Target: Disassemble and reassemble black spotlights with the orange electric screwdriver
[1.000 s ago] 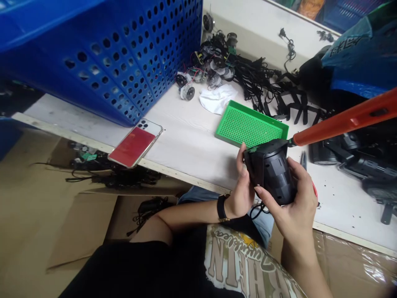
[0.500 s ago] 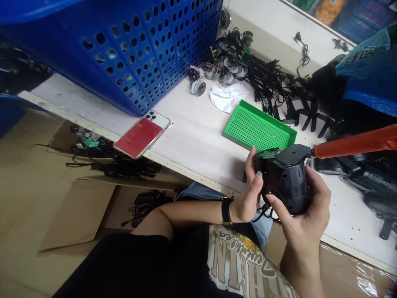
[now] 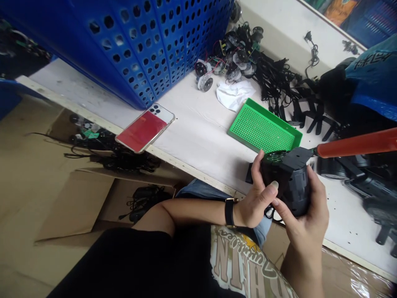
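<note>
Both of my hands hold a rounded black plastic device housing (image 3: 293,188) above the front edge of the bench. My left hand (image 3: 259,198), with a black-strapped watch at the wrist, grips its left side, thumb in front and fingers partly hidden behind. Around the right and lower side wraps my right hand (image 3: 310,219), its thumb meeting the left one. A dark round part with some green shows on the housing's top. Just beyond it, an orange-handled tool (image 3: 356,142) points its dark tip at the housing's top corner; whether they touch I cannot tell. A black cord hangs below.
A green perforated tray (image 3: 266,128) lies behind the housing. A red-backed phone (image 3: 144,130) overhangs the bench edge beside a large blue basket (image 3: 145,54). Wheeled parts (image 3: 204,76), a white cloth (image 3: 234,94) and black cables (image 3: 276,78) lie farther back; black parts (image 3: 369,186) at right.
The view has shifted slightly. The housing is turned a little in my hands, and my left thumb sits further over its front. Both hands keep their hold.
</note>
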A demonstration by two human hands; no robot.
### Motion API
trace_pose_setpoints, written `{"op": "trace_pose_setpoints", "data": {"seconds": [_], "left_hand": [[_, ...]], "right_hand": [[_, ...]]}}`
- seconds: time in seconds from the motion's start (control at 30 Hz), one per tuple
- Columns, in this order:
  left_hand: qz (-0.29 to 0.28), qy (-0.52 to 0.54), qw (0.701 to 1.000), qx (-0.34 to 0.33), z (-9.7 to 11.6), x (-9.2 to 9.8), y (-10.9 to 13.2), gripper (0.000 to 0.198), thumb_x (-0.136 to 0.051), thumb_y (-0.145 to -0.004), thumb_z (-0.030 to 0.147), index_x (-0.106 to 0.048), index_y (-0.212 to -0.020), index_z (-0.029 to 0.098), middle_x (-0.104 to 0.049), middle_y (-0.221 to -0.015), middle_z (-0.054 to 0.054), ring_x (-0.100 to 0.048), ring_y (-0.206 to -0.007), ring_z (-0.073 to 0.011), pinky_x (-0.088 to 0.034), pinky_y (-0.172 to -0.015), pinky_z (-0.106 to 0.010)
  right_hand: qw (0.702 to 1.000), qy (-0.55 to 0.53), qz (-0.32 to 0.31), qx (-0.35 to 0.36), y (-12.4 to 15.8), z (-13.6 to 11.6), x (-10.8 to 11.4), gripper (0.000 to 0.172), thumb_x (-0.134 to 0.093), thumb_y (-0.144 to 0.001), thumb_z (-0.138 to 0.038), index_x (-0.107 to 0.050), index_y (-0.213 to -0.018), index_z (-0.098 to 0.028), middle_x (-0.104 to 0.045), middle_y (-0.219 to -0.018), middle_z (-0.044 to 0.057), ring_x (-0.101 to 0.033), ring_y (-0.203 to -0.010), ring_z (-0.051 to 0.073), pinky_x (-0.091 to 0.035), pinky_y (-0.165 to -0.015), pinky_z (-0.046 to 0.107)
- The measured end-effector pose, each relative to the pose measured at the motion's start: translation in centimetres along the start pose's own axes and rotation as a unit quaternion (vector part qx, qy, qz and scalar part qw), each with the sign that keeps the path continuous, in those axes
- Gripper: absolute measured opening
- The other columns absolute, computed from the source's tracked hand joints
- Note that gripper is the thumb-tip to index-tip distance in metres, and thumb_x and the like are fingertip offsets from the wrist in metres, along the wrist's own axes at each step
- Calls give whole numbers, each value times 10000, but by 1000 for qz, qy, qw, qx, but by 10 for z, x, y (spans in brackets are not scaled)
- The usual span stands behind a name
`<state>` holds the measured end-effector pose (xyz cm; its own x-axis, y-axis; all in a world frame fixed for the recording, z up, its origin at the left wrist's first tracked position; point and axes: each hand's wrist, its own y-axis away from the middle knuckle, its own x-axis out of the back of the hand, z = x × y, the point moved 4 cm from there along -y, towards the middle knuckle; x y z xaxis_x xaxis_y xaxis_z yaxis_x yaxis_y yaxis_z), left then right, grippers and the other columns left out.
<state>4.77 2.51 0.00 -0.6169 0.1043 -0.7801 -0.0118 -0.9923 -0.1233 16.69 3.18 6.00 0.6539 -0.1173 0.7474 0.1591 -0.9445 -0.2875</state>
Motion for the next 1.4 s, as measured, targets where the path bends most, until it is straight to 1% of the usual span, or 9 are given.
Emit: {"op": "trace_pose_setpoints", "data": {"seconds": [0.13, 0.33, 0.57, 0.9, 1.03, 1.13, 1.2, 1.3, 1.4], "left_hand": [[-2, -17, 1000, -14, 5, -1, 0, 852, -495, -1091, 526, 30, -1727, 315, -278, -1797, -111, -256, -1673, -295, -91, -1390, -557], [29, -3, 999, 14, 6, -4, 0, 796, -449, -1086, 610, -45, -1724, 358, -250, -1812, -71, -244, -1680, -293, -132, -1393, -546], [43, -36, 998, 19, 15, -5, 0, 800, -466, -1080, 613, -74, -1723, 343, -179, -1828, -83, -247, -1677, -284, -127, -1394, -497], [31, -97, 995, -17, 16, -3, 1, 784, -419, -1081, 640, -83, -1692, 282, -354, -1740, -175, -392, -1606, -304, -195, -1373, -526], [26, -61, 998, 21, 14, -3, -2, 962, -699, -963, 609, -99, -1653, 312, -436, -1680, -176, -440, -1563, -349, -231, -1352, -573], [81, -36, 992, 93, 14, 1, -8, 1029, -923, -791, 412, -242, -1561, 371, -541, -1577, -100, -569, -1434, -332, -372, -1280, -564], [144, -24, 981, 125, 16, 7, -13, 890, -941, -753, 339, -393, -1454, 349, -642, -1422, -54, -637, -1333, -307, -443, -1224, -538], [199, 11, 966, 167, 21, 15, -24, 629, -900, -752, 364, -571, -1278, 259, -725, -1185, -50, -692, -1220, -316, -525, -1123, -517], [206, 45, 953, 218, 24, 20, -35, 502, -868, -736, 387, -669, -1157, 199, -763, -1102, -63, -717, -1172, -313, -561, -1076, -478]], "right_hand": [[1000, -10, -5, -2, 2, 1, 1, 926, -837, -818, -548, -410, -1633, -451, -562, -1553, 81, -511, -1475, 437, -358, -1226, 790], [999, -35, 8, -17, 4, -2, 3, 920, -839, -825, -530, -407, -1634, -467, -529, -1581, 73, -448, -1520, 466, -293, -1269, 783], [1000, -27, 11, -9, 6, -1, 2, 951, -854, -818, -487, -398, -1648, -401, -552, -1558, 98, -493, -1480, 430, -342, -1231, 776], [999, -27, -30, 2, 1, -4, 5, 905, -828, -849, -528, -415, -1645, -405, -550, -1541, 121, -532, -1430, 431, -451, -1170, 718], [999, 15, -27, 30, 2, -6, -2, 903, -784, -886, -511, -367, -1671, -355, -541, -1531, 144, -550, -1420, 399, -483, -1157, 692], [998, 39, -16, 45, 2, -8, -7, 897, -753, -905, -503, -342, -1682, -322, -525, -1520, 163, -537, -1433, 385, -491, -1165, 679], [998, 4, -54, 33, 0, -4, -9, 934, -770, -893, -521, -320, -1687, -323, -484, -1569, 165, -492, -1489, 381, -472, -1202, 673], [976, -184, -117, -25, -1, 11, -9, 893, -711, -936, -563, -282, -1690, -351, -445, -1654, 142, -510, -1507, 343, -483, -1223, 627], [938, -330, -48, -94, 0, 31, -6, 645, -621, -1010, -501, -421, -1609, -368, -547, -1593, 110, -646, -1372, 283, -570, -1141, 562]]}}
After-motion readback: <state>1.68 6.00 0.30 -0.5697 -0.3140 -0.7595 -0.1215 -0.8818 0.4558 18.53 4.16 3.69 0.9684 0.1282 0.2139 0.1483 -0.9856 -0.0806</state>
